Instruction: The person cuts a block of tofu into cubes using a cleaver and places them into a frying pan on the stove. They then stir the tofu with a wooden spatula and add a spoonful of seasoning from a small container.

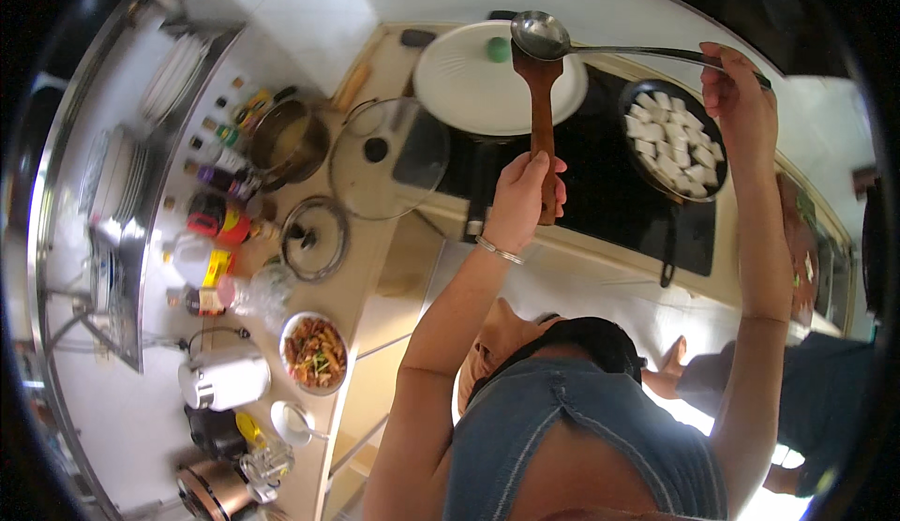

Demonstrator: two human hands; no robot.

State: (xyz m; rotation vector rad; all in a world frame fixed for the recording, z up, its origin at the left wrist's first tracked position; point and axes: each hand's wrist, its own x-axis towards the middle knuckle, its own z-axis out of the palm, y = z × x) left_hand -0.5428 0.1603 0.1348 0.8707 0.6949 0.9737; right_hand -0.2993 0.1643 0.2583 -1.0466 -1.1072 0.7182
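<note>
My left hand grips the handle of a wooden spatula, its blade pointing away from me. A metal ladle is in my right hand, its bowl over the tip of the spatula. Both are above the black cooktop. Behind the spatula, a large white domed lid with a green knob covers a pan on the left side of the cooktop. White cubes, perhaps tofu, fill a black frying pan on the right side, its handle towards me.
On the left counter lie two glass lids, beside a metal pot, bottles, a bowl of cooked food and a white kettle. Plates stand on a wall rack. Another person stands at the right.
</note>
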